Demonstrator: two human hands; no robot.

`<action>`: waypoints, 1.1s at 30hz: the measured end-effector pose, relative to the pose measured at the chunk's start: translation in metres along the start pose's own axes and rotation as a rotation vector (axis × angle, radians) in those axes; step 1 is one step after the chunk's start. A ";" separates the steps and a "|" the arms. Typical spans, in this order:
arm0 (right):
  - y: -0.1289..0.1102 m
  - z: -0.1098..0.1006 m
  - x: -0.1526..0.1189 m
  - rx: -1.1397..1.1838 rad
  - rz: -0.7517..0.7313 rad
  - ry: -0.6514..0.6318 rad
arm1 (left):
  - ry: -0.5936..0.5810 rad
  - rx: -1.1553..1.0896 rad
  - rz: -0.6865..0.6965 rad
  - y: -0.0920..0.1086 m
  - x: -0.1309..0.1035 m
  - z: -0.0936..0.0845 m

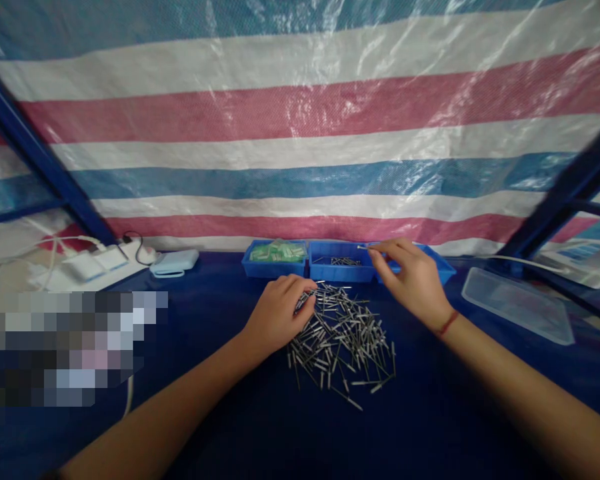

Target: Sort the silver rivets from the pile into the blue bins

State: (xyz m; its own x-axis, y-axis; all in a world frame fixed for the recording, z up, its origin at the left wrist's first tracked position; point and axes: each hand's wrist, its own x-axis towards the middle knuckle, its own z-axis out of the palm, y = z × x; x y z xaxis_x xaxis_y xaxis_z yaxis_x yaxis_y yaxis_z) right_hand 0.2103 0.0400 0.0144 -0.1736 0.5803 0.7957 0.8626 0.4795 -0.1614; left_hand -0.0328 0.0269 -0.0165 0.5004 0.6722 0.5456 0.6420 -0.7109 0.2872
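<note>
A loose heap of silver pop rivets (pixel 347 333) lies on the dark blue table. My left hand (pixel 283 307) rests at the heap's left edge, its fingers and thumb curled around some rivets; their tips are partly hidden. Over the blue bins, my right hand (pixel 413 277) pinches a single pop rivet (pixel 363 247) between thumb and forefinger, pointing left. Below that rivet, the middle blue bin (pixel 323 272) holds several rivets. The right-hand blue bin (pixel 443 269) is partly covered by my right hand.
Green-and-clear plastic packets (pixel 277 251) fill the left blue bin (pixel 260 270). Farther left are a light blue case (pixel 174 262) and a power strip with plugs (pixel 100 263). A clear plastic lid (pixel 517 307) lies right. Behind hangs a striped tarp (pixel 300 153), between blue frame posts.
</note>
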 end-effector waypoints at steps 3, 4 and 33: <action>0.008 0.015 0.015 -0.144 0.003 -0.097 | -0.012 -0.007 -0.018 -0.003 -0.001 -0.003; 0.009 0.018 0.017 -0.167 0.003 -0.128 | -0.021 -0.014 -0.024 -0.004 -0.002 -0.004; -0.029 0.012 -0.052 0.351 0.054 -0.189 | -0.313 0.160 -0.051 0.022 0.008 0.013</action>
State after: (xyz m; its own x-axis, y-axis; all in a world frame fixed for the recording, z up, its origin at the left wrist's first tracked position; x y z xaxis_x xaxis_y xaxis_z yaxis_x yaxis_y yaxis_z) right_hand 0.1882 0.0036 -0.0293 -0.2449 0.7060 0.6645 0.6641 0.6215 -0.4156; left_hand -0.0069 0.0191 -0.0158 0.6031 0.7545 0.2589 0.7414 -0.6500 0.1669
